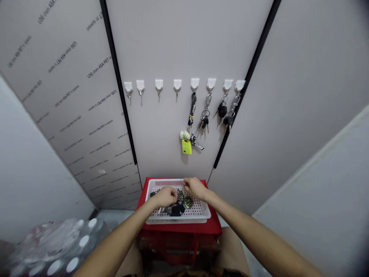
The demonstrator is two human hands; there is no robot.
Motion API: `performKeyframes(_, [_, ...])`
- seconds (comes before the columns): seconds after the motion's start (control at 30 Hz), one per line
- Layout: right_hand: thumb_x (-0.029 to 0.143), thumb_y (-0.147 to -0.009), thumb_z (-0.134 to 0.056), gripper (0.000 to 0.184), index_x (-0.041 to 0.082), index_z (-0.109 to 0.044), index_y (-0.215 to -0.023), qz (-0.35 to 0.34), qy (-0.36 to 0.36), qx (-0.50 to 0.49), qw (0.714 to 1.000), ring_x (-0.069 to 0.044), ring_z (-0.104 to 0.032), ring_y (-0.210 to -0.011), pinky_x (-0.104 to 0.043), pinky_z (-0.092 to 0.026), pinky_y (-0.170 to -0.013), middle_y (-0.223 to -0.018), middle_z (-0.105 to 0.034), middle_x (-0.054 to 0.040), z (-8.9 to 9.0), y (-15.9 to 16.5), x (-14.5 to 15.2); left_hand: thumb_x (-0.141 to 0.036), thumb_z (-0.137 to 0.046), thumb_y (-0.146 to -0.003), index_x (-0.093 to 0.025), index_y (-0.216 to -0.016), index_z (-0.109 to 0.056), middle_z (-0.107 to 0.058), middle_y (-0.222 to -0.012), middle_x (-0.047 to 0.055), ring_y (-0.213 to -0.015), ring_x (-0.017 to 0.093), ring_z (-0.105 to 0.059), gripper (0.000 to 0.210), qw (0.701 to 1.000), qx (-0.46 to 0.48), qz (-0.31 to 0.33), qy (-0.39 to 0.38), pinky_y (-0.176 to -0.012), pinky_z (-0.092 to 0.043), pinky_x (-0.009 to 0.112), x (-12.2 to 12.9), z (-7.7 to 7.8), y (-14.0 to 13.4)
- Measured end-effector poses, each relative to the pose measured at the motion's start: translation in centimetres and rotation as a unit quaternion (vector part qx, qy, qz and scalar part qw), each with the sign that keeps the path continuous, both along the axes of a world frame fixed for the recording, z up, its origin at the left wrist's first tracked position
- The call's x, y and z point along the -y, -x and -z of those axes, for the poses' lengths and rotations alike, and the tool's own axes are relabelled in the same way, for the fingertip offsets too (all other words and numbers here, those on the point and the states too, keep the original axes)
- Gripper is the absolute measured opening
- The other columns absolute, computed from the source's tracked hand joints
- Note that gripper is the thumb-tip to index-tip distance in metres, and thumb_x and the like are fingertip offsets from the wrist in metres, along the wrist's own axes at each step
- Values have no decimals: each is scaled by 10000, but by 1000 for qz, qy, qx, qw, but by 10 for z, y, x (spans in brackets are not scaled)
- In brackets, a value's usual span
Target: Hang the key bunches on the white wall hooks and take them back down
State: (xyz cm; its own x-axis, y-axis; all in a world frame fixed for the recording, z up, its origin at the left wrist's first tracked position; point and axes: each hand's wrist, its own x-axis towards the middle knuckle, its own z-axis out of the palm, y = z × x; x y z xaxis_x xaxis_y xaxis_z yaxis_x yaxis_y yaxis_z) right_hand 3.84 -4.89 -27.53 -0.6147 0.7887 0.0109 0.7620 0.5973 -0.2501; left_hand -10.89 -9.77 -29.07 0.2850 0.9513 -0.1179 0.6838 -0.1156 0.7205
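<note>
Walls of the white slotted basket [168,183] rise all round, which likely serves to keep its loose contents from sliding off the red-topped stand [201,227] beneath. The stand sits low by the person's knees, so both hands seem able to reach in with the forearms coming over the near corners. Inside, small black pieces [177,210] lie heaped left of the middle, toward the near edge; a round green-and-gold ornament [188,202] rests just right of them, and a smaller gold-toned piece [180,193] lies between the hands. The left hand [167,196] is over the left half, fingers curled in and tips close together, a shape that would suit small pieces. The right hand [196,188] is at the far edge, right of its middle, fingers bent and gathered. Whether either has hold of anything I cannot tell, as the knuckles hide the tips. Beyond the far edge, white hooks [195,84] line the panel; a black strap [192,109] with a lime-green tag [186,147] and three key bunches [205,121] hang by their tops, presumably to keep each set apart and easy to see.
</note>
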Motion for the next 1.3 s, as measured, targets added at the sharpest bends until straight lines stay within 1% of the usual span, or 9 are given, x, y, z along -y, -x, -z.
performKeyframes(0.17, [124,-596,-408,295,184,-541,-852,-79,-2,-21,997,-129,-475,-723,-204,-322,-639,-810,-548,-44,1,-1,2,-82,-410,-531,-124,-775,-557,-540,-554,-8,-499,83,-447,288,996,-46,-76,-18,-480,-329,175,-3,6,11])
performKeyframes(0.27, [131,-589,-434,312,206,-540,-873,-129,-19,27,991,-158,-448,-807,-233,-311,-690,-850,-529,-54,9,8,8,-122,-441,-546,-135,-840,-544,-582,-710,33,-629,116,-493,312,990,-103,-77,-50,-574,-356,204,-5,12,8])
performKeyframes(0.4, [146,-622,-416,204,175,-571,-751,-101,-49,77,991,-188,-440,-805,-276,-308,-679,-810,-537,-81,13,15,9,-136,-434,-564,-143,-788,-566,-591,-718,42,-663,138,-505,260,988,-129,-59,-54,-615,-365,234,-5,16,4])
performKeyframes(0.53, [149,-654,-377,161,143,-532,-696,-38,-6,-34,999,-128,-466,-659,-227,-330,-600,-676,-550,-45,3,10,2,-94,-438,-558,-127,-839,-546,-589,-793,51,-712,133,-507,303,997,-29,-59,-33,-662,-374,238,-4,12,6])
performKeyframes(0.67, [186,-664,-380,122,135,-492,-665,-31,68,-177,981,-75,-429,-510,-180,-319,-498,-556,-504,10,-20,6,0,-100,-456,-571,-117,-903,-497,-543,-935,65,-823,122,-481,335,978,186,-71,-54,-738,-354,231,-9,-1,6])
performKeyframes(0.77, [202,-640,-414,89,138,-471,-618,-48,88,-235,967,-69,-403,-490,-182,-312,-488,-517,-466,29,-38,9,0,-143,-470,-585,-109,-807,-523,-571,-794,36,-724,109,-494,231,960,271,-44,-51,-688,-367,224,-14,-14,2])
performKeyframes(0.93, [236,-646,-410,104,138,-438,-628,-29,140,-361,922,-65,-408,-502,-188,-329,-490,-553,-459,27,-59,13,-9,-173,-478,-585,-112,-615,-534,-505,-533,-36,-523,68,-440,88,949,297,-93,-57,-551,-346,190,-16,-35,2])
performKeyframes(1.13, [242,-633,-439,110,133,-455,-641,-13,142,-398,906,-65,-419,-496,-197,-340,-500,-548,-470,23,-74,9,-15,-208,-496,-568,-123,-634,-513,-490,-516,-46,-498,59,-456,109,914,377,-140,-48,-506,-328,171,-20,-68,13])
performKeyframes(1.3, [243,-596,-498,188,132,-517,-746,-21,111,-391,913,-81,-466,-578,-210,-360,-563,-647,-533,-1,-83,16,-7,-226,-491,-571,-114,-574,-537,-475,-479,-44,-443,46,-397,121,946,291,-117,-80,-459,-293,169,-24,-90,12])
